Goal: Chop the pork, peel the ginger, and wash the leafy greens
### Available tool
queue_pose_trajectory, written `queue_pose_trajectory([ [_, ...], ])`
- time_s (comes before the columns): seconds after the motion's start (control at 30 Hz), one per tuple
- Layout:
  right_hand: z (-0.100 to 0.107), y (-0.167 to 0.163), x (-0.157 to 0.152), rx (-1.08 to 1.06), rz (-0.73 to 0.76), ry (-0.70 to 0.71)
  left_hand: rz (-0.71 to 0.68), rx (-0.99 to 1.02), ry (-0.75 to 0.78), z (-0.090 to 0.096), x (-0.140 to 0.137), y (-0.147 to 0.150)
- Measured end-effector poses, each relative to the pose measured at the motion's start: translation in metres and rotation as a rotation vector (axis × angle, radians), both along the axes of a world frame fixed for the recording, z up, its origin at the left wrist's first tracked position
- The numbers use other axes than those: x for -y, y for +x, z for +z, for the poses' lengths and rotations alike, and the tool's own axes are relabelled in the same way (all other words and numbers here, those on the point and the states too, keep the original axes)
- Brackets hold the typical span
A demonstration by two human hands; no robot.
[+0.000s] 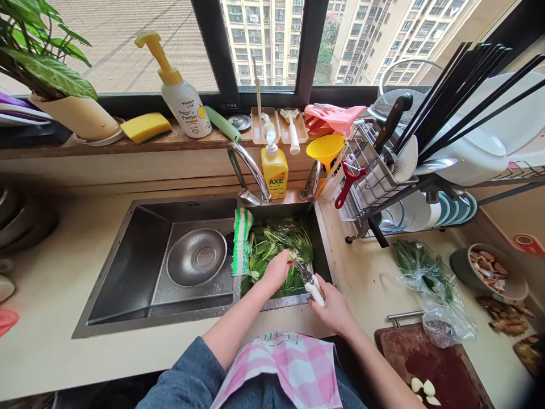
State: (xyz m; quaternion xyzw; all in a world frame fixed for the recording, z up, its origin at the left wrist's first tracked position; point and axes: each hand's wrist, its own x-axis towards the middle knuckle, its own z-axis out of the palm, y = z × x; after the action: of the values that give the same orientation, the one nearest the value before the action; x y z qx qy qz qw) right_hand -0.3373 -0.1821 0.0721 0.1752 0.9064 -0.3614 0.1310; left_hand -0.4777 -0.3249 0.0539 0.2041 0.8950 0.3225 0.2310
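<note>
My right hand is closed around the white handles of what look like kitchen scissors, whose metal blades point up and left. Close to the blade tips, my left hand pinches a small pale green piece of vegetable. Both hands are over the right-hand sink basin. Beneath them, leafy greens with long stems fill that basin, apparently in water. A green-and-white striped cloth hangs over the divider to the left of the greens.
A metal colander sits in the left basin. Behind the sink stand a faucet and a yellow soap bottle. A dish rack is at right. Bagged greens and a cutting board with garlic cloves lie on the right counter.
</note>
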Motion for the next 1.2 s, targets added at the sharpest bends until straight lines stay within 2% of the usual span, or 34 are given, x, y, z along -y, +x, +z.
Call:
queue_pose_trajectory([
  [0.13,0.002,-0.003,0.001,0.039,-0.003,-0.049,0.014,-0.042,-0.065,-0.002,-0.001,0.002],
  [0.23,0.001,-0.004,0.001,0.027,-0.005,-0.098,0.007,-0.047,-0.041,-0.003,-0.001,0.002],
  [0.43,-0.005,-0.003,-0.002,0.014,-0.033,-0.111,0.058,-0.002,0.024,-0.008,-0.004,0.002],
  [0.63,-0.010,-0.002,-0.007,0.003,-0.211,-0.217,0.090,0.107,0.073,-0.015,0.001,-0.008],
  [0.73,-0.009,-0.001,-0.010,0.006,-0.216,-0.234,0.049,0.135,0.123,-0.012,0.007,-0.012],
  [0.93,-0.001,0.000,0.000,-0.054,-0.078,-0.140,-0.017,-0.071,0.034,-0.009,0.006,-0.010],
  [1.03,0.001,-0.002,0.006,-0.029,-0.074,-0.116,-0.048,-0.148,-0.027,-0.010,0.004,-0.007],
  [1.2,0.002,-0.003,0.008,-0.007,-0.101,-0.164,-0.056,-0.187,-0.087,-0.012,0.004,-0.004],
])
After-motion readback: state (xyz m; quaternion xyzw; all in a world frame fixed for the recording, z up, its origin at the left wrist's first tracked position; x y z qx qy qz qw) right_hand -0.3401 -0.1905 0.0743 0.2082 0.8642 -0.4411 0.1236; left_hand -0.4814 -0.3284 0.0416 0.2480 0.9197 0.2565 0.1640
